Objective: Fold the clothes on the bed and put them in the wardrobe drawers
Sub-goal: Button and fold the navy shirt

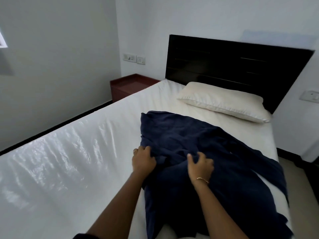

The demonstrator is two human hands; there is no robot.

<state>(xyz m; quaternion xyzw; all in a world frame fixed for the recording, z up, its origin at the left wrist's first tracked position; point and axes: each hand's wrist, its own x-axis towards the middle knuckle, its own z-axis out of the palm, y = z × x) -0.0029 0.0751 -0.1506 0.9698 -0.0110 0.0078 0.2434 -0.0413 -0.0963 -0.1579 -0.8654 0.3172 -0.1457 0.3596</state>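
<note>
Mattress [60, 161] left open; pillow [222, 100] blocks head end.

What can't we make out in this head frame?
- Navy garment: bunched, so its type is unclear; near end cut off by the bottom edge.
- Left hand: fingertips buried in the fabric.
- Right hand: motion-blurred, grip uncertain.
- Wardrobe drawers: out of frame.
- Bed: its left end runs past the frame edge.

Both forearms reach forward, bare. Left hand [143, 158] knuckles up, fingers curled, gripping cloth. Right hand [200, 165] palm down, fingers spread and bent, thin bracelet at wrist
</note>
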